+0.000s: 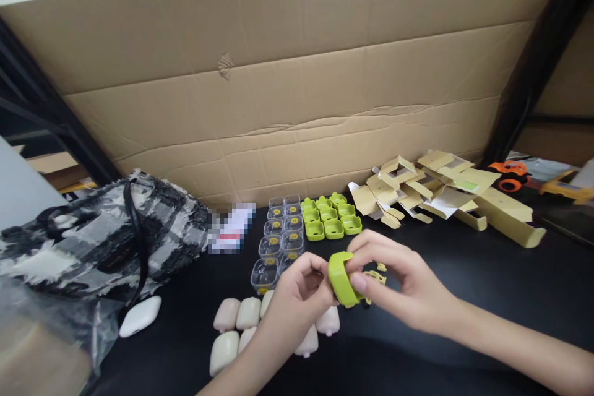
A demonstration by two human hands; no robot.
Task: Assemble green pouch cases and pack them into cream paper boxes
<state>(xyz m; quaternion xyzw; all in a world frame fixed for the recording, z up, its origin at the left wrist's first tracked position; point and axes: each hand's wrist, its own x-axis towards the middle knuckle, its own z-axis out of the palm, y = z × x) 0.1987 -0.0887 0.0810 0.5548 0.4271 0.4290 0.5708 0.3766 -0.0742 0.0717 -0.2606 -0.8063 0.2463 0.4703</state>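
Observation:
Between my two hands is a small lime-green plastic shell point(342, 280), held tilted above the black table. The fingers of my left hand point(301, 284) close on its left edge. My right hand point(403, 281) pinches it from the right, thumb and fingers at its opening. Behind the right fingers lie small yellow pieces point(378, 275), partly hidden. Several cream rounded shells point(249, 312) sit in rows under my left wrist, some covered by it. Beyond the hands, clear plastic cups point(270, 246) with yellow stickers stand beside rows of matching green shells point(334, 229).
Flattened cardboard boxes point(431, 189) lie in a heap at the back right, near an orange toy truck point(509, 174). At left are a black-and-white fabric bag point(102, 229), a white earbud case point(140, 316) and a clear plastic bag point(51, 334). A cardboard wall point(297, 86) rises behind.

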